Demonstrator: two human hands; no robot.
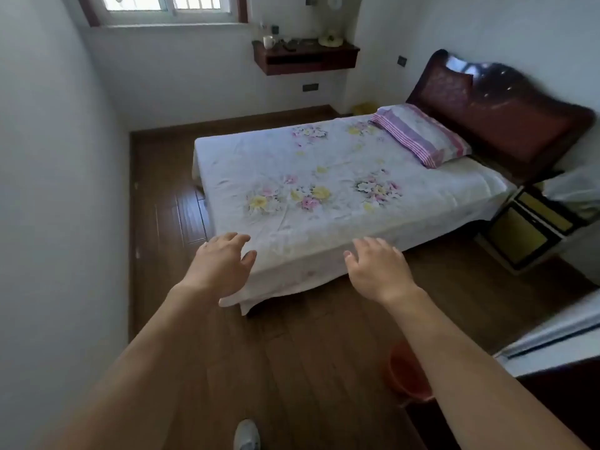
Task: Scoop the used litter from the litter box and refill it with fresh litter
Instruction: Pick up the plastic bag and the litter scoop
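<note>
No litter box, scoop or litter bag shows in the head view. My left hand (220, 266) is stretched out in front of me with relaxed, spread fingers and holds nothing. My right hand (378, 269) is held out the same way, fingers loose, also empty. Both hands hover in the air in front of the near end of a bed (292, 261). An orange bucket (407, 373) stands on the wooden floor under my right forearm, partly hidden by the arm.
The bed has a floral sheet and a striped pillow (422, 134) by a dark headboard (506, 105). A wall shelf (305, 58) holds a mug. A nightstand (526, 232) stands right of the bed. White wall runs along the left; my shoe (246, 435) is on the floor.
</note>
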